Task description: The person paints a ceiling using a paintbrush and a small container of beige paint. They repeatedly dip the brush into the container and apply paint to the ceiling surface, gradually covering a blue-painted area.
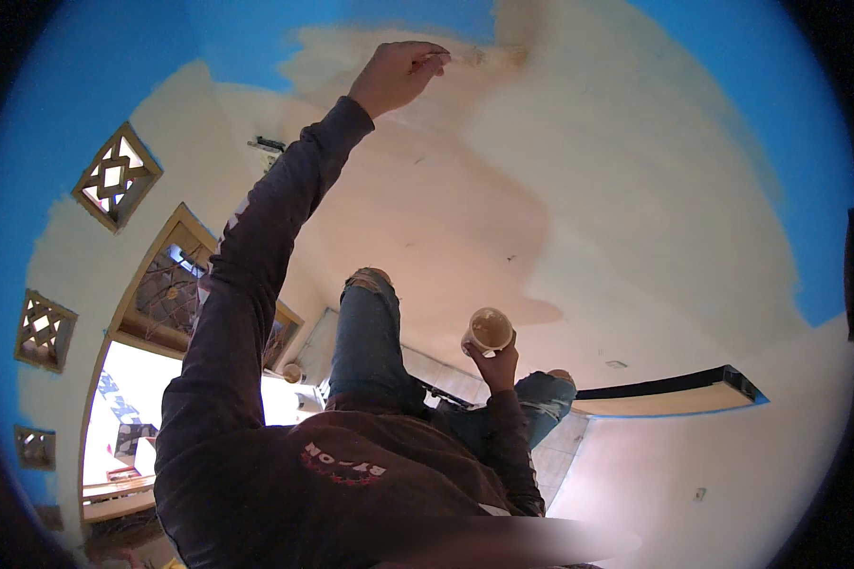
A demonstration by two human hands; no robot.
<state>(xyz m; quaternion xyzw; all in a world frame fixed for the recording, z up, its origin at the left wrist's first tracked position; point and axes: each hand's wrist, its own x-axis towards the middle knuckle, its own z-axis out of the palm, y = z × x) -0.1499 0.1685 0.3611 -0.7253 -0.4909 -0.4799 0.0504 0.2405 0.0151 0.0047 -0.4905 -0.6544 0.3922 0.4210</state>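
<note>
My left arm reaches up to the painted wall [626, 161], where beige paint meets blue. The fingers of my left hand [400, 76] are pinched round a paintbrush [489, 57], whose pale outline blends into the wall; its tip lies against the beige area near the blue edge. Lower down, my right hand [495, 362] is wrapped round a pale cup [473, 338], held upright with its mouth facing up. Brownish-beige paint smears the inside of the cup; how much liquid it holds I cannot tell.
Lattice vents [118, 177] and a wooden-framed window [161, 294] with a grille line the left wall. A dark-edged ledge [664, 387] juts out at the lower right. My knees, in torn jeans [365, 332], point toward the wall. A small wall box [699, 494] shows at right.
</note>
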